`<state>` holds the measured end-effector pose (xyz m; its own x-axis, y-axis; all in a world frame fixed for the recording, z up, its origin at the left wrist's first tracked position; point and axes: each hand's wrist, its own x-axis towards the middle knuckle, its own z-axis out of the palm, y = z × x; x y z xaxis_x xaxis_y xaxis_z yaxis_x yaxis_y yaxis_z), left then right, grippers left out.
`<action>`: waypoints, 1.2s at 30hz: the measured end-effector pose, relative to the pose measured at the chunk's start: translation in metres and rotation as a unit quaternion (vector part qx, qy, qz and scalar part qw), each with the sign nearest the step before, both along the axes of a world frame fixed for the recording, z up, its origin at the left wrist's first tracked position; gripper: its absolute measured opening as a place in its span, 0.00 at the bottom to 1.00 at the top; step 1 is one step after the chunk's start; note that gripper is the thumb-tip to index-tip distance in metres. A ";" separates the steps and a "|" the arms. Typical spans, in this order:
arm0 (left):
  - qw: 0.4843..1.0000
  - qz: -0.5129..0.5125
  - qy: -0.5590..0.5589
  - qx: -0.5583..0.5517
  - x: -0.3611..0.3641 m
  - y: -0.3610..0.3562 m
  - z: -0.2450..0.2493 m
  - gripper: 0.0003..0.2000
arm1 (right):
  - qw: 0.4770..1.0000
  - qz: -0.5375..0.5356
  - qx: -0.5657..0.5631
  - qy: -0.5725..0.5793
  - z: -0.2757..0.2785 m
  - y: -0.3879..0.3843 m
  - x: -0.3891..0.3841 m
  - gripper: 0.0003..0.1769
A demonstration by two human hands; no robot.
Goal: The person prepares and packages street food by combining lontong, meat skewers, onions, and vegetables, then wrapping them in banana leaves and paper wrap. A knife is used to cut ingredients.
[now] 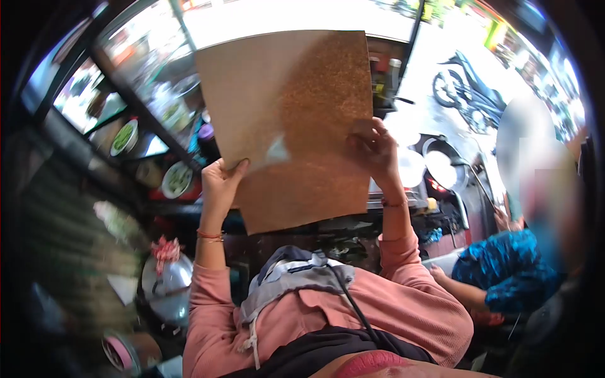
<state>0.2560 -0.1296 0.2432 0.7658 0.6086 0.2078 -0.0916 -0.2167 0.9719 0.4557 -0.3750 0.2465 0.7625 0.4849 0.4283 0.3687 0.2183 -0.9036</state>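
Observation:
A large sheet of brown paper [302, 189] is held up in front of me, its lower part bathed in orange-brown shade and its upper left paler. My left hand [220, 183] pinches its left edge, with the thumb lying on the near face. At the right edge, my right hand [378, 151] has its fingers curled in against the paper; the fingertips are dark and a little blurred. A small whitish patch [278, 149] shows on the sheet between my hands. Much of the counter behind is hidden by the paper.
Bowls of greens [177, 180] stand to the left behind a dark frame. At the right, a wok [444, 165] sits over a flame, with a person in a blue patterned garment [504, 268] close by. A lidded metal pot [167, 283] is at lower left; a motorbike [469, 91] is parked beyond.

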 end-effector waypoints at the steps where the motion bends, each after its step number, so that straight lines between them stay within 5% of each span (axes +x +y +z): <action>1: 0.998 0.023 0.045 0.021 -0.018 0.007 0.001 0.10 | 1.000 0.008 0.001 -0.008 0.003 0.021 -0.009 0.26; 3: 0.992 0.067 0.103 0.030 -0.047 0.019 -0.006 0.11 | 0.998 0.028 -0.006 -0.060 0.005 0.056 -0.025 0.38; 6: 0.998 0.057 0.003 0.019 -0.079 0.036 -0.021 0.14 | 0.988 0.037 0.011 -0.149 0.008 0.100 -0.057 0.40; 8: 0.988 0.137 -0.050 0.055 -0.099 0.037 -0.020 0.14 | 0.985 0.069 -0.045 -0.149 -0.003 0.126 -0.070 0.35; 10: 0.975 0.197 -0.026 0.095 -0.111 0.037 -0.025 0.12 | 0.942 0.023 -0.073 -0.328 -0.008 0.159 -0.091 0.28; 12: 0.947 0.223 0.029 0.230 -0.114 0.035 -0.036 0.15 | 0.969 0.184 -0.027 -0.165 -0.011 0.178 -0.123 0.21; 15: 0.917 0.226 -0.035 0.327 -0.097 0.018 -0.026 0.19 | 0.946 0.321 -0.041 0.022 -0.011 0.205 -0.164 0.29; 16: 0.913 0.222 -0.054 0.337 -0.095 0.019 -0.023 0.19 | 0.952 0.295 0.039 -0.067 -0.006 0.217 -0.176 0.26; 19: 0.950 0.141 -0.076 0.269 -0.113 0.029 -0.011 0.25 | 0.957 0.254 -0.029 -0.139 -0.003 0.229 -0.177 0.20; 21: 0.975 0.107 -0.081 0.179 -0.128 0.039 -0.016 0.27 | 0.955 0.290 -0.055 0.000 -0.008 0.235 -0.178 0.15; 24: 0.919 0.346 -0.013 0.187 -0.145 0.057 -0.036 0.27 | 0.957 0.288 -0.019 -0.017 -0.005 0.244 -0.187 0.14; 28: 0.918 0.185 -0.245 -0.252 -0.149 0.079 -0.028 0.23 | 0.943 0.321 -0.022 0.090 -0.012 0.254 -0.196 0.19; 36: 0.935 0.220 -0.213 -0.177 -0.147 0.085 -0.048 0.11 | 0.949 0.264 -0.016 0.170 -0.024 0.259 -0.199 0.15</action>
<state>0.1094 -0.0450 0.1948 0.3179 0.9341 0.1626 -0.4655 0.0043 0.8850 0.2567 -0.1164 0.2228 0.5012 0.8465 0.1793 -0.0980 0.2614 -0.9602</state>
